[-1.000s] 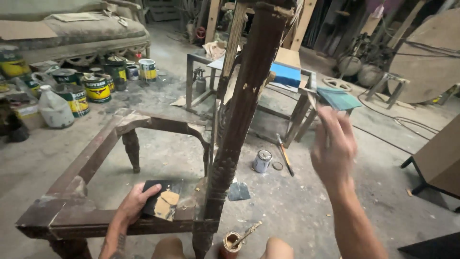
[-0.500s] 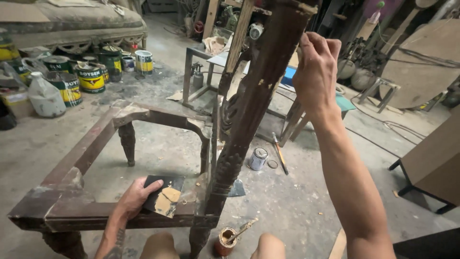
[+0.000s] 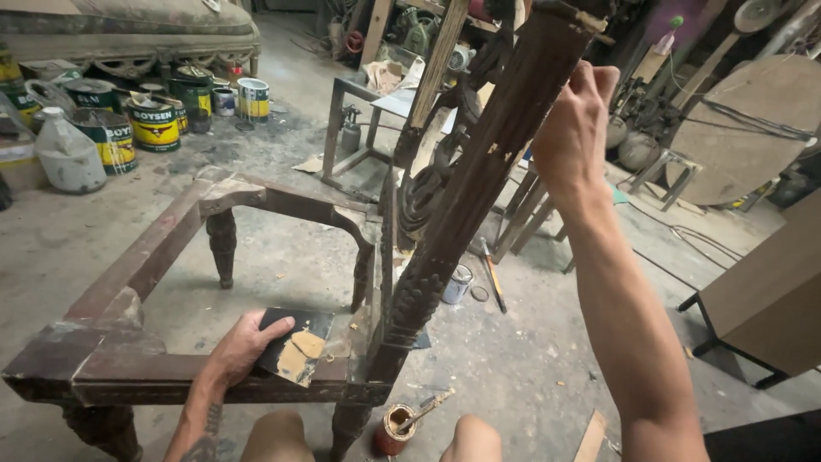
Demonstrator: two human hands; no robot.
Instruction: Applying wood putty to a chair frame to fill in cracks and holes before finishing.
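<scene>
A dark, worn wooden chair frame [image 3: 154, 257] stands in front of me, and its carved back post [image 3: 479, 180] leans up to the top right. My left hand [image 3: 239, 346] pins a black board [image 3: 299, 329] smeared with tan putty against the near seat rail. My right hand [image 3: 573, 128] is raised, its fingers pinched shut against the upper end of the post. The thin putty knife it holds is mostly hidden behind the fingers and the post. A small brown can [image 3: 396, 423] with a stick in it stands on the floor between my knees.
Several paint cans [image 3: 154, 128] and a white jug [image 3: 67, 158] sit at the left, below an old sofa [image 3: 128, 34]. A small tin [image 3: 458, 284] lies beyond the post. Further back are a metal frame stand [image 3: 346, 128], a round wooden top [image 3: 753, 128] and a brown cabinet [image 3: 770, 299].
My right hand rose from mid-air at the right up to the top of the carved post and closed against it. The view tilted slightly. My left hand stayed on the board.
</scene>
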